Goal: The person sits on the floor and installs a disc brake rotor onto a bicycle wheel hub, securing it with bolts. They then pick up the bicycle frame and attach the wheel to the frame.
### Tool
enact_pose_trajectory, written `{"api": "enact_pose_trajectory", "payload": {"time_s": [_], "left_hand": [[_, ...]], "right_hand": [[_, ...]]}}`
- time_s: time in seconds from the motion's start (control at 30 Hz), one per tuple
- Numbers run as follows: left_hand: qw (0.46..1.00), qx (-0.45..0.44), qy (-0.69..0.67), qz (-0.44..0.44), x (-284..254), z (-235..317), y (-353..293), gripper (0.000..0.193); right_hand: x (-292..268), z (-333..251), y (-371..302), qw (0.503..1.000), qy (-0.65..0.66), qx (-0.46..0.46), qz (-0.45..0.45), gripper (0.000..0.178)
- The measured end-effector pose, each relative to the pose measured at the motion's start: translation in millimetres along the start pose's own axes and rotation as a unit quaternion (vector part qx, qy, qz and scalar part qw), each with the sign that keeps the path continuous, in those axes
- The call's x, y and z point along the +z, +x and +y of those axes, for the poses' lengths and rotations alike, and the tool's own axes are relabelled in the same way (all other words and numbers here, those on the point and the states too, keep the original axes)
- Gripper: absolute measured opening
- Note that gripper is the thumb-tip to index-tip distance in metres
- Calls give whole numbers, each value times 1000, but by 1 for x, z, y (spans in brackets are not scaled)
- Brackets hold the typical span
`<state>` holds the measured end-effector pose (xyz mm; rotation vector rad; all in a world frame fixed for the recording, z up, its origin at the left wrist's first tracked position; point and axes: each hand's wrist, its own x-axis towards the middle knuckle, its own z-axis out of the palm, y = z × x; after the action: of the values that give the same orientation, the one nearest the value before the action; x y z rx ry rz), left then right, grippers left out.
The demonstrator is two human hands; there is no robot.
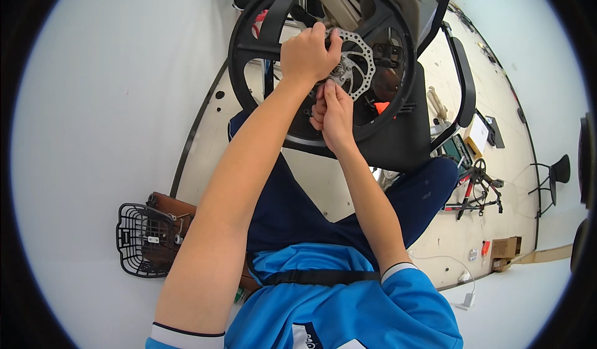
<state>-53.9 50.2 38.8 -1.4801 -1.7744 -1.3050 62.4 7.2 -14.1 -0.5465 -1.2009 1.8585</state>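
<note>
A black spoked bicycle wheel (235, 35) lies on a black chair seat (398, 144) in front of me. At its hub is a silver disc brake rotor (362, 50) with holes round its rim. My left hand (309, 54) is closed over the rotor's upper left side, fingers curled. Whatever it grips is hidden under the hand. Just below, my right hand (334, 114) pinches thumb against fingers beside the hub. What it pinches is too small or covered to make out.
A black wire basket (146, 240) stands by the left wall. At right on the floor lie a red and black bicycle frame (476, 190) and a cardboard box (505, 249). A black armrest (461, 78) rises right of the wheel. An orange piece (382, 107) shows through the spokes.
</note>
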Motion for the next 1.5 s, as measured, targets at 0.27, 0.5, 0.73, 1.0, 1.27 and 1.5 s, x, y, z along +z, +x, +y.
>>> {"api": "enact_pose_trajectory", "payload": {"time_s": [0.27, 0.5, 0.73, 1.0, 1.27, 1.5], "left_hand": [[1000, -6, 1, -10, -1, 1, 0, 37], [1000, -7, 7, -19, -4, 3, 1, 37], [1000, -3, 3, -16, -3, 2, 1, 36], [990, -53, -119, -47, -8, -2, 5, 41], [953, -47, -259, -152, -17, -18, 18, 43], [955, -16, -263, -132, -13, -17, 15, 45]], "right_hand": [[-12, -15, -2, 993, 43, 69, -85, 34], [-34, -36, 4, 980, -49, 127, -145, 33], [-51, -67, 21, 921, -338, 36, -187, 34], [-21, -54, -12, 994, -14, 8, -110, 34], [15, -22, 3, 989, 125, -36, -76, 29], [13, -4, 8, 990, 137, -32, -27, 31]]}}
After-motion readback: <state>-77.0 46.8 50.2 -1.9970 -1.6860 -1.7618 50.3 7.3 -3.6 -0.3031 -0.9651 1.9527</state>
